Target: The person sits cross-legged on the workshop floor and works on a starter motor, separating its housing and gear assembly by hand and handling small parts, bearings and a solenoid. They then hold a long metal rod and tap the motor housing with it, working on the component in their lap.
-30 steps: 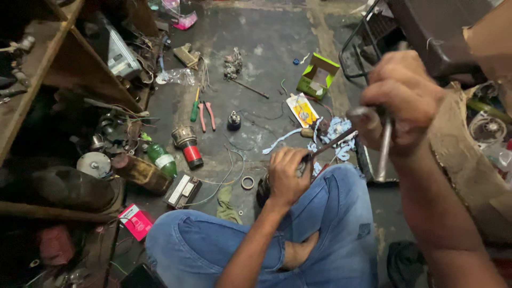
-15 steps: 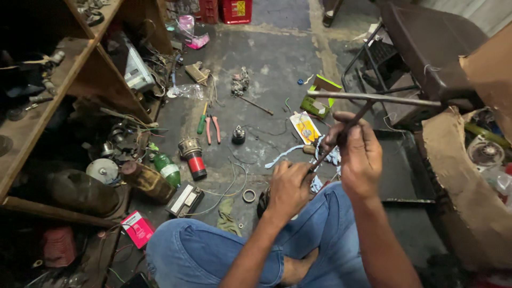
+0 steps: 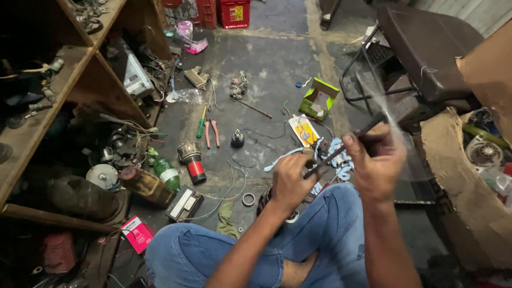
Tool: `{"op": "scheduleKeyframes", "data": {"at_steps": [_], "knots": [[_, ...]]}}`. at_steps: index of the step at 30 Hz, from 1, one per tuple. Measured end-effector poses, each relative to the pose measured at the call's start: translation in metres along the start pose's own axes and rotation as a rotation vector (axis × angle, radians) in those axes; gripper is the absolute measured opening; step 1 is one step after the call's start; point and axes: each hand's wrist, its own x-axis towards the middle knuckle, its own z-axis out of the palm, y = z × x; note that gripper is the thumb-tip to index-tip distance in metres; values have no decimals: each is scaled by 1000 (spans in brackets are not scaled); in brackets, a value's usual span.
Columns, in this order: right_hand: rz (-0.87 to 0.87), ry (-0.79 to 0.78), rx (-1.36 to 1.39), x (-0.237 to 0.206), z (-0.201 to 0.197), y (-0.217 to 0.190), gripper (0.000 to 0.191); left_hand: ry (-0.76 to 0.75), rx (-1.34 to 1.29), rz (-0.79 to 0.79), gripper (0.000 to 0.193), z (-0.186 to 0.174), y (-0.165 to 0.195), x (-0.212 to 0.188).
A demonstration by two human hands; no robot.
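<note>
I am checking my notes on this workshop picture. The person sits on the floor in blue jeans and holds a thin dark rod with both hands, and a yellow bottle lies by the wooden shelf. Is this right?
Not quite: in the head view the bottle by the wooden shelf is green, not yellow. The rest holds: the person sits on the floor in blue jeans, and the left hand and right hand both hold the thin dark rod.

Right hand (image 3: 376,162), seemingly with rod (image 3: 341,152), lower, beside left hand (image 3: 290,181).

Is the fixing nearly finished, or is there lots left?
Hard to say. In hand: left hand grips a small part, right hand holds a thin rod against it. Pliers, screwdriver and loose parts lie scattered on the floor, so plenty looks unfinished.
</note>
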Motion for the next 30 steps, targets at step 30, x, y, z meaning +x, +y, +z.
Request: {"op": "scheduleKeyframes", "data": {"at_steps": [30], "knots": [[16, -26, -85, 3, 5, -1, 31, 10, -254, -74, 28, -3, -9, -18]]}}
